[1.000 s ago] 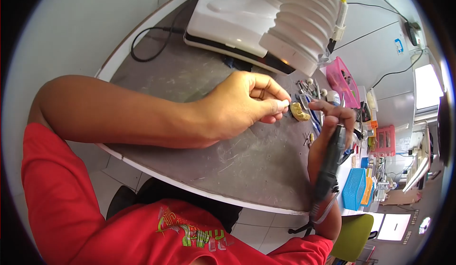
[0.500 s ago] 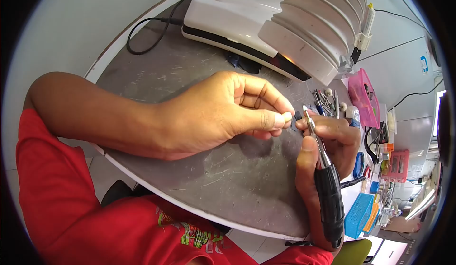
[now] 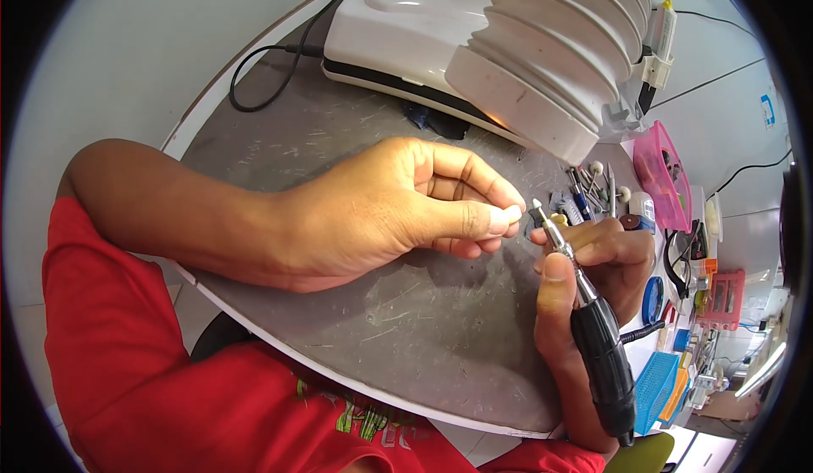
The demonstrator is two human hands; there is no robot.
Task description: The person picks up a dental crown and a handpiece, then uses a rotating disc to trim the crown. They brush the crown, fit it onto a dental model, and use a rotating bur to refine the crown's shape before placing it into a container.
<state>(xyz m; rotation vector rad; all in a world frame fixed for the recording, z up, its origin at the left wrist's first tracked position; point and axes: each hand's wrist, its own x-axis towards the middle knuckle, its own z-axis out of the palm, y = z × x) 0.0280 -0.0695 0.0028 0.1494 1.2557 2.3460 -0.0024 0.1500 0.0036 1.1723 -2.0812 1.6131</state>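
Over the grey tabletop [image 3: 406,304], my left hand [image 3: 398,202] pinches a small pale, cream-coloured piece [image 3: 514,212] between thumb and forefinger; most of it is hidden by the fingertips. My right hand [image 3: 593,270] is wrapped round a rotary handpiece [image 3: 603,350] with a black body and metal nose, its cord leaving to the right. A white pointed bit [image 3: 536,205] sits at its tip, a short way right of the pale piece and apart from it.
A white machine [image 3: 406,37] with a ribbed hose [image 3: 559,58] stands at the back. To the right are several burs and small tools [image 3: 593,189], a pink container [image 3: 660,177] and a blue basket [image 3: 656,384]. A black cable [image 3: 292,75] loops at the back left.
The handpiece has tilted, its rear end swinging right and its bit coming closer to my left fingertips. My left hand keeps its pinch. The whole view has shifted slightly.
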